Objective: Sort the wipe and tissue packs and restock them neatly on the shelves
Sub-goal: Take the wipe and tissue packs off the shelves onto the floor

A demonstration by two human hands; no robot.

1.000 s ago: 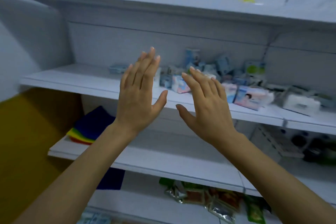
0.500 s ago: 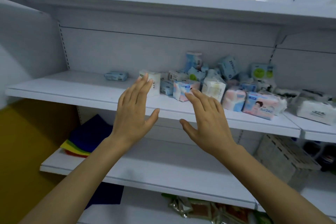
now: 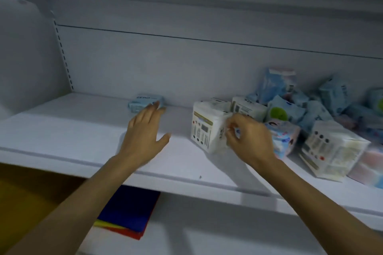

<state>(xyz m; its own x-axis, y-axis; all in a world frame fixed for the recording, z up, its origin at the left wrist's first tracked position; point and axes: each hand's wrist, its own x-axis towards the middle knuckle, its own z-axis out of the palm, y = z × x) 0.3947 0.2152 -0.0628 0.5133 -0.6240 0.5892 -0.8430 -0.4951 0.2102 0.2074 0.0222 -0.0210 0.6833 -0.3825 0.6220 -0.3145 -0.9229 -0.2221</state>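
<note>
Fingers of the right hand (image 3: 247, 137) pinched the upright white tissue pack (image 3: 208, 128), while the spread, empty left hand (image 3: 146, 130) reached far-left toward the flat blue pack (image 3: 145, 103).

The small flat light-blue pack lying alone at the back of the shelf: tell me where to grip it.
Pinch the small flat light-blue pack across its two short ends, coming from the front, over the white shelf. It lies flat against the back wall, so only front and top are free. The left hand is nearest.

"zero" on small blue pack (image 3: 146, 103)
</note>
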